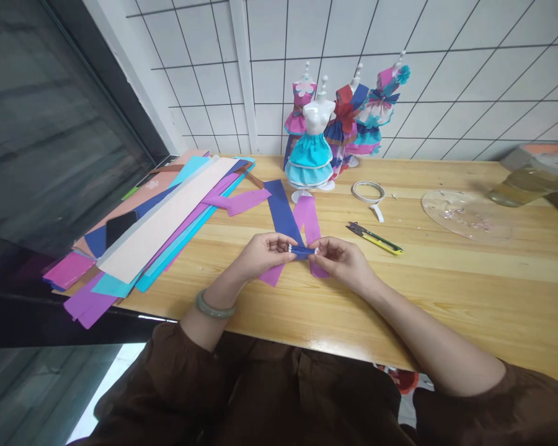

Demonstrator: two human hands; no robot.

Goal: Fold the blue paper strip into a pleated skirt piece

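Observation:
Between my two hands is a small dark blue folded strip (302, 250) with white bits at both ends. My left hand (266, 253) pinches its left end; my right hand (341, 259) pinches the right end. Behind the strip lies a longer dark blue strip (281, 210), angled away from me. Purple strips (310, 217) lie crossed on the table around and under it. Right of my right hand rest a yellow craft knife (384, 241) and dark scissors-like snips (360, 230), close together.
A white mannequin with a turquoise tiered skirt (309, 155) stands behind, with several dressed mannequins (348, 118) near the tiled wall. Stacked coloured sheets (167, 217) and a phone (121, 228) lie left. At right are a tape roll (368, 192) and a clear plate (465, 214).

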